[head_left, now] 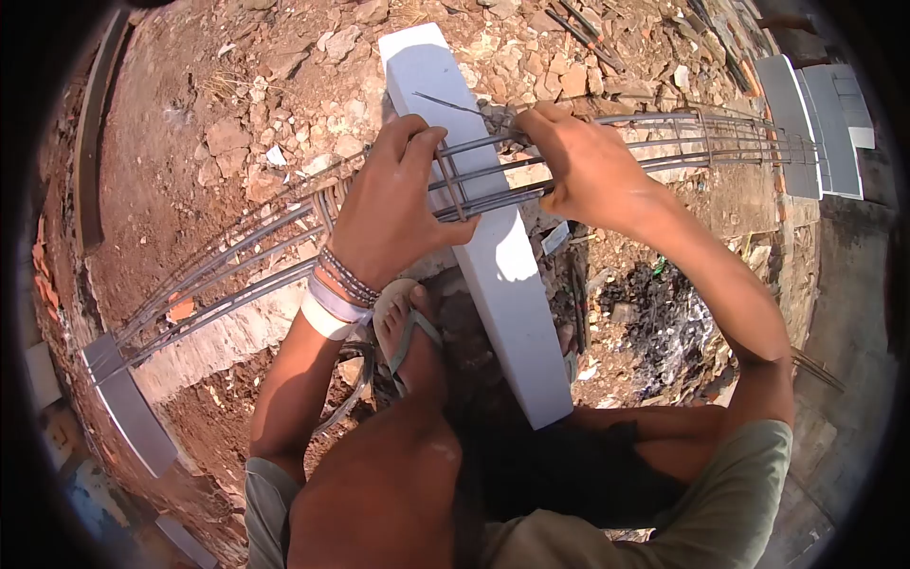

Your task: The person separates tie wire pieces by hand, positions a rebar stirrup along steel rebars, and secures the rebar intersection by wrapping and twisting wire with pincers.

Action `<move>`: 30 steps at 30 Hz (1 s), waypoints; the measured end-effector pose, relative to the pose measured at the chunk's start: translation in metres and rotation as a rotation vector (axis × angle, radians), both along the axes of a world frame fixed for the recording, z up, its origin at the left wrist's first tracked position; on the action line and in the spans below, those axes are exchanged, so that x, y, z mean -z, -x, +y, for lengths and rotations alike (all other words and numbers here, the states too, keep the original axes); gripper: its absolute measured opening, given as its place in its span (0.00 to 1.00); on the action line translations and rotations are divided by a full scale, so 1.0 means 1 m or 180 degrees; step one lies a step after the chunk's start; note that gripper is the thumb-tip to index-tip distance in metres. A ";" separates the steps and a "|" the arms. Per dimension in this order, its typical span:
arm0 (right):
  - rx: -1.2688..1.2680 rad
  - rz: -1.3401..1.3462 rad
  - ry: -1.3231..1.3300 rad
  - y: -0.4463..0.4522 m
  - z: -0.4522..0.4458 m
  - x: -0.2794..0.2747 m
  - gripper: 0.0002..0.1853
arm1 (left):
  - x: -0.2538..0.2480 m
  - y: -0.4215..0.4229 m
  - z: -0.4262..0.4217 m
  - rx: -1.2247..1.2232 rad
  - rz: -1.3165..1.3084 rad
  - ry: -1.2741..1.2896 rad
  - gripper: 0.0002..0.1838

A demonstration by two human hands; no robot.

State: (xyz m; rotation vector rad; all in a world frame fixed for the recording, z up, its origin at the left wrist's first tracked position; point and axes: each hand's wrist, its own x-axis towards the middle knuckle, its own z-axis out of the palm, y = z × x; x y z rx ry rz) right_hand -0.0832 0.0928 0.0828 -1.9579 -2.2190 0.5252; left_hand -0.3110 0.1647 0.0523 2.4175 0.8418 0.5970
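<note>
A long cage of steel rebar [664, 142] runs across the view, resting over a pale rectangular block [507, 275]. My left hand [393, 194] curls around the cage at the left side of the block, fingertips on the upper bar and thumb by the lower bars, near a square stirrup [449, 180]. At the right side of the block, my right hand [578, 171] grips the bars with bent fingers and thumb. A thin dark wire [445, 102] sticks out over the block, close to the right fingertips.
Pale supports hold the cage ends at far left [133, 408] and far right [791, 123]. Broken stones and rubble [569, 76] cover the ground behind. My sandalled foot [408, 332] stands left of the block; dark debris [673, 332] lies to its right.
</note>
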 end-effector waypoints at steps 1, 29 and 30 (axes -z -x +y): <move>0.0018 0.0022 0.0002 -0.001 0.000 0.003 0.35 | -0.001 0.004 -0.002 -0.0033 -0.0015 0.0024 0.42; -0.0139 -0.0137 0.0165 -0.002 -0.006 0.038 0.39 | 0.013 0.028 -0.015 -0.0133 0.0697 -0.0039 0.41; -0.0088 -0.0088 0.0154 -0.001 -0.008 0.040 0.39 | 0.014 0.027 -0.015 -0.0132 0.0717 -0.0112 0.41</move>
